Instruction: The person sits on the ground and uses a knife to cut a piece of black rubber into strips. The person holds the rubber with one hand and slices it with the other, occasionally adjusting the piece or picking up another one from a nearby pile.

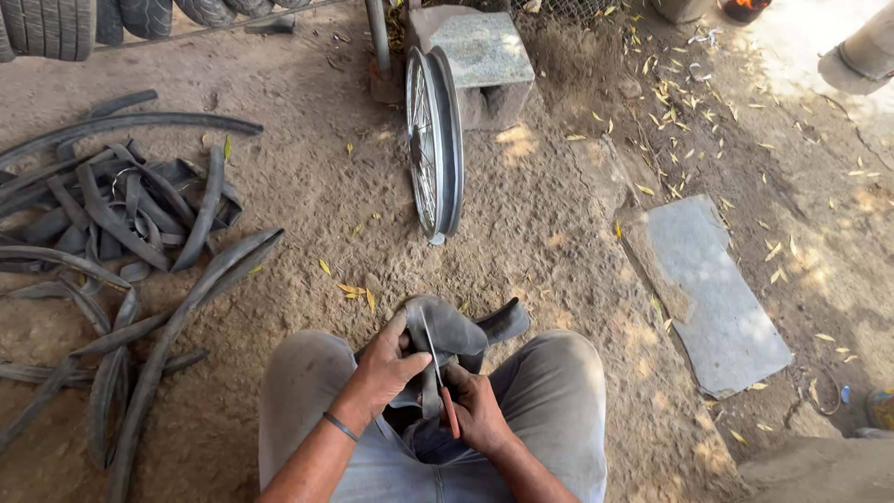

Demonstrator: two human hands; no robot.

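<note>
Person is sitting on dirt ground (307, 186), knees apart. Left hand (386, 368) is gripping a folded piece of black rubber tube (456, 331) between the knees, fingers closed over its fold. Right hand (480, 410) is closing around the red handle of a thin blade (436, 368), which is lying against the rubber. A spoked wheel rim (436, 140) is standing upright ahead, leaning near a stone block (480, 51). Cut rubber strips (121, 224) are lying piled at left. A flat slab (712, 293) is lying at right.
</note>
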